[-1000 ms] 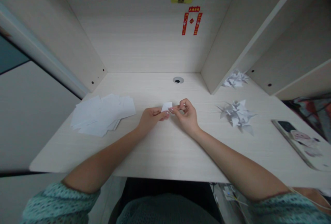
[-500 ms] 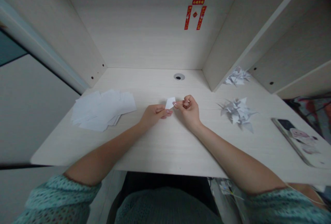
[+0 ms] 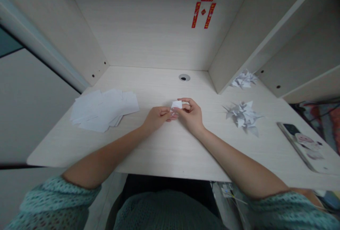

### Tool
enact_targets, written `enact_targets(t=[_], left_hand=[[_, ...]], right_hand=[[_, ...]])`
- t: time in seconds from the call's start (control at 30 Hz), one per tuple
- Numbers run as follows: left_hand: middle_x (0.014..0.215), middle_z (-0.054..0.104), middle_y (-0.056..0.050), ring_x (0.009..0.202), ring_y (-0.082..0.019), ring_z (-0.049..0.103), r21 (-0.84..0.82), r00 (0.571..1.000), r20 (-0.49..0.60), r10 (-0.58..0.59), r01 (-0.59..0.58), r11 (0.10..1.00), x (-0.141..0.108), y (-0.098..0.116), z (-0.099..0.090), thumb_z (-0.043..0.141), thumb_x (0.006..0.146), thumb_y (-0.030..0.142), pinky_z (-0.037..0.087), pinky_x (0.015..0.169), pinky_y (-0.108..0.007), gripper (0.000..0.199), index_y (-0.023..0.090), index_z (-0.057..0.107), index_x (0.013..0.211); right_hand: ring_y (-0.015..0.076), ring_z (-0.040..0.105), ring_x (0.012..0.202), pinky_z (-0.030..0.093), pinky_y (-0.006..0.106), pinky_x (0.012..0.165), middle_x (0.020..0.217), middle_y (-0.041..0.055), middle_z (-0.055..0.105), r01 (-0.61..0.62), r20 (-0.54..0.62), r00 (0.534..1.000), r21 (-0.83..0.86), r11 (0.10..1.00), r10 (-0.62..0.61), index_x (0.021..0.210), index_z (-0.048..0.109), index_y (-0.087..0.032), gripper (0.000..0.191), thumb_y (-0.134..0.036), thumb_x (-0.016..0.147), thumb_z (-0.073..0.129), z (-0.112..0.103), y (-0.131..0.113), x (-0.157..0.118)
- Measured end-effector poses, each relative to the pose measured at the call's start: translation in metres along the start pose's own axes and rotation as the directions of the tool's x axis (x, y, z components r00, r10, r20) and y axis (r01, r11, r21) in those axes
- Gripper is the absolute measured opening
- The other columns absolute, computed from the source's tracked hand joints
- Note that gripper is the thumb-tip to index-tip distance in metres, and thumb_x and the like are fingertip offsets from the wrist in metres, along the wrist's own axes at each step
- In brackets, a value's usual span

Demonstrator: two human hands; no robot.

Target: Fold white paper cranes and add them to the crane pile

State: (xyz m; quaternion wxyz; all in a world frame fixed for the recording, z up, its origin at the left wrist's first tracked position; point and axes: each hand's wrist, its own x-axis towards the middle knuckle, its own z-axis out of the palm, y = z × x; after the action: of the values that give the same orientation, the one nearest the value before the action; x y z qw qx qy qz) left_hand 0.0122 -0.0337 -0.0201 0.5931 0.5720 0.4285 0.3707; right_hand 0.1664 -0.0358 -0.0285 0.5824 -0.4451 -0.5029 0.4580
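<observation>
A small folded piece of white paper (image 3: 176, 104) is held between my two hands over the middle of the desk. My left hand (image 3: 158, 116) pinches its lower left side, thumb on top. From the other side my right hand (image 3: 191, 114) grips it, its thumb pressed against the lower edge close to my left thumb and its fingers curled behind. The fingertips cover the paper's lower part. To the left lies a spread pile of white paper sheets (image 3: 102, 108). Right of my hands sits a heap of pointed folded paper shapes (image 3: 244, 116).
A second heap of folded paper (image 3: 244, 79) lies behind the upright divider panel (image 3: 228, 53). A phone (image 3: 305, 145) in a decorated case rests at the right. A round cable hole (image 3: 184, 77) is near the back wall, which bears red paper strips (image 3: 196, 15).
My right thumb has moved left and down along the paper, next to my left thumb. The right fingers have come in behind the paper's right side. The view has shifted slightly.
</observation>
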Motion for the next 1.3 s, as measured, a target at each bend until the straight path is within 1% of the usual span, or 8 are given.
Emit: enact_targets(t=[0.07,0.17,0.27,0.53,0.7,0.87,1.1,1.3], left_hand=[[0.089,0.074,-0.01,0.083,-0.021,0.07,0.032,1.0,0.016,-0.015,0.015,0.999,0.0001,0.001,-0.0005,0.067,0.074,0.041,0.054,0.072,-0.03,0.032,0.016,0.071,0.094],[0.095,0.074,-0.01,0.088,-0.021,0.069,0.037,0.997,0.06,-0.057,0.055,0.998,0.0005,0.0032,-0.0014,0.067,0.075,0.041,0.053,0.075,-0.029,0.036,0.015,0.069,0.1],[0.1,0.073,-0.011,0.091,-0.021,0.069,-0.012,0.991,0.108,-0.076,0.078,0.997,0.001,0.0043,-0.0012,0.068,0.074,0.043,0.052,0.081,-0.031,0.041,0.014,0.067,0.104],[0.103,0.071,-0.013,0.096,-0.022,0.068,-0.13,0.98,0.178,-0.093,0.117,0.985,0.0023,0.0026,-0.0008,0.075,0.067,0.043,0.05,0.089,-0.035,0.047,0.013,0.066,0.102],[0.1,0.072,-0.013,0.093,-0.022,0.069,-0.129,0.982,0.15,-0.117,0.137,0.982,0.0038,0.0025,-0.0016,0.076,0.065,0.042,0.051,0.087,-0.036,0.048,0.014,0.066,0.103],[0.098,0.073,-0.012,0.091,-0.022,0.069,-0.126,0.987,0.111,-0.117,0.13,0.983,0.0034,0.0027,-0.0015,0.076,0.065,0.042,0.051,0.088,-0.035,0.046,0.014,0.068,0.1],[0.102,0.072,-0.011,0.096,-0.022,0.067,-0.113,0.987,0.111,-0.116,0.128,0.985,0.0018,0.0042,-0.0009,0.075,0.066,0.042,0.05,0.09,-0.035,0.044,0.014,0.069,0.099],[0.1,0.072,-0.012,0.092,-0.022,0.068,-0.122,0.986,0.118,-0.121,0.135,0.983,0.002,0.0048,-0.001,0.075,0.066,0.043,0.05,0.089,-0.036,0.046,0.013,0.068,0.101]], right_hand=[[0.0118,0.057,0.052,0.044,0.025,0.055,0.063,-0.0022,0.068,-0.009,-0.039,0.999,0.002,1.0,0.009,0.097,0.062,-0.021,0.042,-0.037,0.061,0.078,0.0004,-0.0003,-0.0004],[0.0105,0.054,0.048,0.042,0.023,0.051,0.06,-0.0035,0.066,-0.043,-0.047,0.998,0.035,0.998,0.044,0.102,0.06,-0.02,0.048,-0.037,0.061,0.079,0.0001,-0.0011,-0.0003],[0.0099,0.053,0.047,0.041,0.023,0.05,0.06,-0.0034,0.067,-0.076,-0.037,0.996,0.081,0.994,0.079,0.103,0.06,-0.02,0.049,-0.039,0.062,0.078,-0.0015,-0.0014,0.0002],[0.011,0.054,0.047,0.041,0.024,0.05,0.059,-0.0031,0.066,-0.067,-0.061,0.995,0.132,0.989,0.076,0.1,0.062,-0.02,0.043,-0.04,0.064,0.075,-0.0041,-0.0023,0.0005],[0.0111,0.054,0.048,0.041,0.024,0.05,0.061,-0.0025,0.067,-0.06,-0.08,0.994,0.117,0.991,0.07,0.1,0.062,-0.02,0.043,-0.039,0.064,0.076,-0.0023,-0.0019,0.0003],[0.011,0.054,0.049,0.04,0.023,0.05,0.06,-0.0023,0.066,-0.016,-0.125,0.992,0.067,0.998,0.025,0.099,0.062,-0.02,0.041,-0.039,0.065,0.075,-0.0004,-0.0028,-0.0009],[0.012,0.057,0.052,0.041,0.024,0.052,0.06,-0.0023,0.067,0.045,-0.168,0.985,0.036,0.998,-0.038,0.099,0.063,-0.02,0.039,-0.037,0.066,0.074,0.0007,-0.0025,-0.003],[0.0124,0.058,0.053,0.04,0.023,0.052,0.061,-0.0021,0.067,0.046,-0.173,0.984,0.042,0.998,-0.039,0.098,0.063,-0.021,0.036,-0.036,0.067,0.074,0.0013,-0.0021,-0.0026]])
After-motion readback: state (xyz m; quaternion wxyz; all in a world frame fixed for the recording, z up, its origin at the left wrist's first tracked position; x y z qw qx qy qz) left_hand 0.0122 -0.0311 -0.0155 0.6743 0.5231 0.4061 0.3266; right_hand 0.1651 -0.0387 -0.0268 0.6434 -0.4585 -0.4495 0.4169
